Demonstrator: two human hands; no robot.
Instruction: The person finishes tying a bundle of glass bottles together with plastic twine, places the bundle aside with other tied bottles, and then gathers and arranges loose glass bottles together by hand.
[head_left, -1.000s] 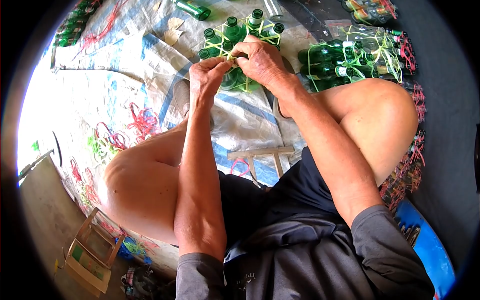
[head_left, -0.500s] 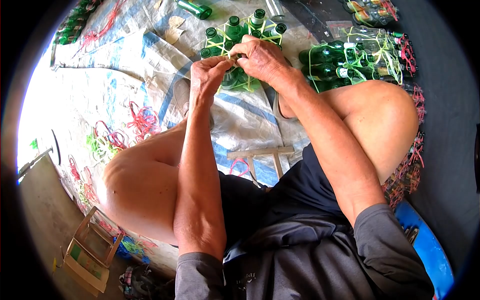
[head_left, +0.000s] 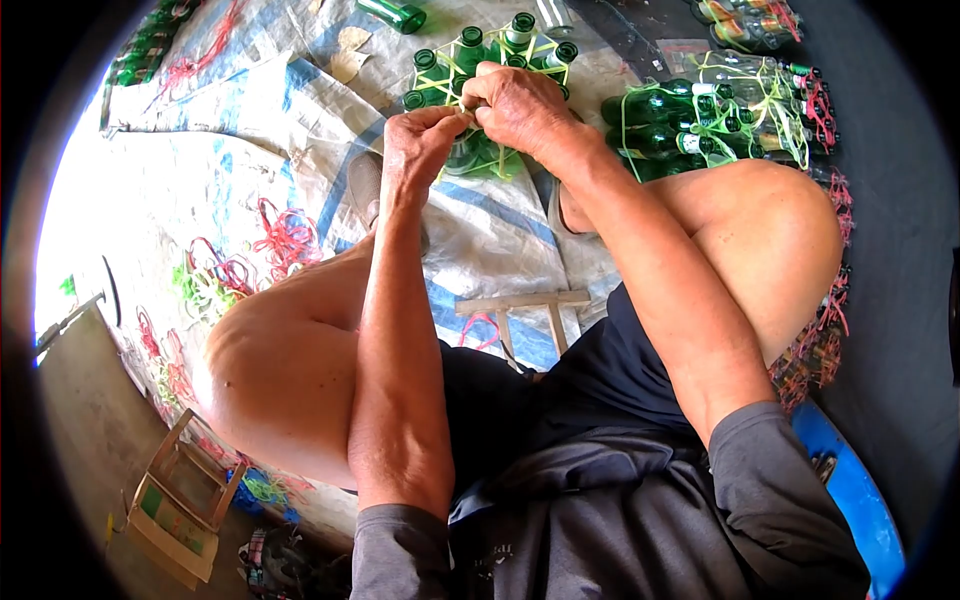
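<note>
Several green glass bottles (head_left: 471, 52) stand upright in a cluster, with pale yellow-green plastic string (head_left: 493, 50) strung around and between their necks. Over the near side of this cluster, my left hand (head_left: 421, 144) pinches the string with thumb and forefinger. Close against it on the right, my right hand (head_left: 520, 105) is also closed on the string, its fingers curled. The fingertips of both hands nearly meet, and the exact knot or loop between them is hidden. My hands cover some of the nearer bottles.
Tied bundles of green bottles (head_left: 660, 107) lie at the right. A loose green bottle (head_left: 393, 15) lies at the top. Pink string (head_left: 285, 238) is heaped on the striped tarp (head_left: 265, 170) at left. A wooden stool (head_left: 523, 302) is between my legs.
My hands stay at the string, with only slight finger movement. The whole view has shifted a little; the bottles have otherwise not moved.
</note>
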